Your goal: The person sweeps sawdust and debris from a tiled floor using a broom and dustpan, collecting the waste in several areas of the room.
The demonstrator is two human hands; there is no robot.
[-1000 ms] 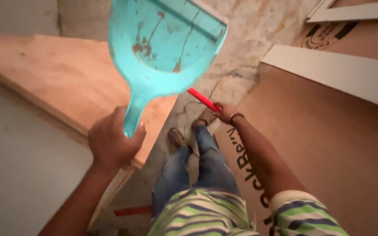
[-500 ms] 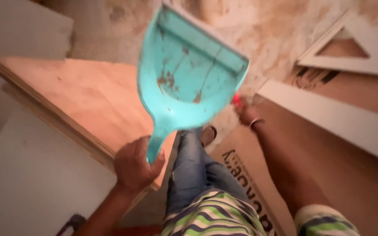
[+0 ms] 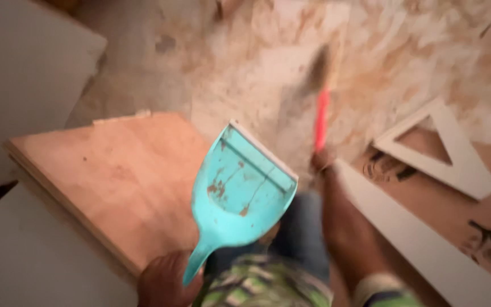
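Head view, looking down. Left hand [image 3: 163,281] at bottom edge, grip wrapped round the handle of a turquoise dustpan [image 3: 240,196]; pan held up, mouth tilted away, brown dirt smears inside. Right hand [image 3: 322,162], blurred, grip clamped on the red handle of a hand brush [image 3: 320,105], its dark bristles over the dusty floor [image 3: 257,62]. Plywood board [image 3: 115,176] lies left of the dustpan. White triangular frame [image 3: 441,153] on brown cardboard [image 3: 456,210], right.

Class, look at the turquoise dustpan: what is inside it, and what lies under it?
Inside the dustpan are brown dirt smears and specks, no heap. The left hand holds its handle. Under it show a plywood board and jeans; whatever is directly beneath is covered.
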